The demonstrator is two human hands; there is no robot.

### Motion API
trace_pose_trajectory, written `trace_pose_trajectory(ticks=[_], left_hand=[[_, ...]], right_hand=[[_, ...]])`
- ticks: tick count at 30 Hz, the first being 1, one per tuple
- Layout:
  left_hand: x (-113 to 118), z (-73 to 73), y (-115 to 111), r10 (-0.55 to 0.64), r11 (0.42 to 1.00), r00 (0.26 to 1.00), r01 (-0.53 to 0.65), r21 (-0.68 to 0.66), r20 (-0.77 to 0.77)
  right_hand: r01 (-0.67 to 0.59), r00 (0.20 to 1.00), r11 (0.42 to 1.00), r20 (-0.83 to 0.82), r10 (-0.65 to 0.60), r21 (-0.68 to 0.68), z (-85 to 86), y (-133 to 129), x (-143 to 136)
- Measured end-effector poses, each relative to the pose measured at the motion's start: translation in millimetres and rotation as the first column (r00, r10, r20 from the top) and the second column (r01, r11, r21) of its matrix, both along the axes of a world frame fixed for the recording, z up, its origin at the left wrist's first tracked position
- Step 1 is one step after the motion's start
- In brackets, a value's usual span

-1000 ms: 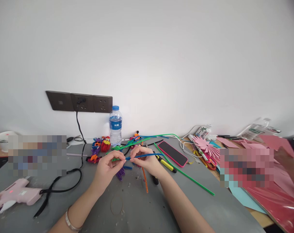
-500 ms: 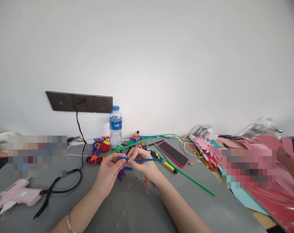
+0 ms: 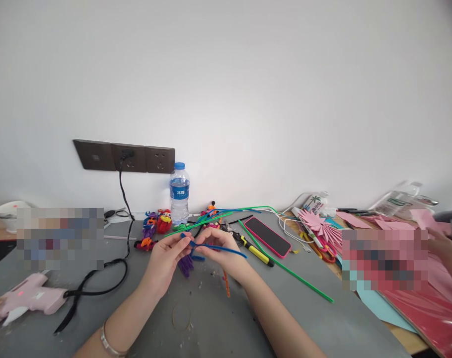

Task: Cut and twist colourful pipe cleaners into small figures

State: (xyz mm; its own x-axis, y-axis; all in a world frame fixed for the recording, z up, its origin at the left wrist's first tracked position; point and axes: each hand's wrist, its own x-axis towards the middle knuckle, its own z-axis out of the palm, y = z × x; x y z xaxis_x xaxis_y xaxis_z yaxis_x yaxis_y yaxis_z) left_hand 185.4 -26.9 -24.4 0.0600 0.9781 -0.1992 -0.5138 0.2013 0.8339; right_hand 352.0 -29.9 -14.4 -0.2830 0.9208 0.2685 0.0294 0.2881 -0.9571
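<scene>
Both the left hand (image 3: pixel 165 258) and right hand (image 3: pixel 216 251) pinch the blue pipe cleaner (image 3: pixel 214 247) above the worktop (image 3: pixel 211 323); its free end now droops lower.

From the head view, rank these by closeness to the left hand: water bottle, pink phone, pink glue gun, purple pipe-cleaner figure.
Measured from the left hand:
1. Purple pipe-cleaner figure, just right of the hand on the table.
2. Water bottle, behind it by the wall.
3. Pink phone, off to the right.
4. Pink glue gun, far left near the table edge.
</scene>
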Motion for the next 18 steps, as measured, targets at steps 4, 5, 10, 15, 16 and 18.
trace_pose_trajectory(ticks=[4,5,10,15,16,18], left_hand=[[0,-2.2,0,-0.025,1.000,1.000,0.025,0.004,-0.003],[0,-3.4,0,-0.034,0.999,0.999,0.034,0.008,-0.006],[0,-7.4,0,-0.064,0.997,0.998,0.065,0.031,-0.020],[0,-4.1,-2,-0.136,0.991,0.990,0.136,0.017,-0.028],[0,-3.6,-2,-0.145,0.989,0.989,0.145,0.005,-0.026],[0,-3.6,-2,-0.150,0.989,0.989,0.149,-0.022,-0.016]], right_hand=[[-0.001,0.998,0.995,0.055,-0.005,0.104,2.0,2,3],[-0.005,0.998,0.992,0.064,-0.003,0.130,3.2,2,3],[-0.047,0.995,0.984,0.096,0.031,0.172,10.4,0,5],[-0.127,0.984,0.972,0.153,0.097,0.200,14.1,-1,9],[-0.139,0.980,0.969,0.168,0.105,0.205,13.9,-1,10],[-0.152,0.974,0.965,0.197,0.110,0.215,12.8,0,12]])
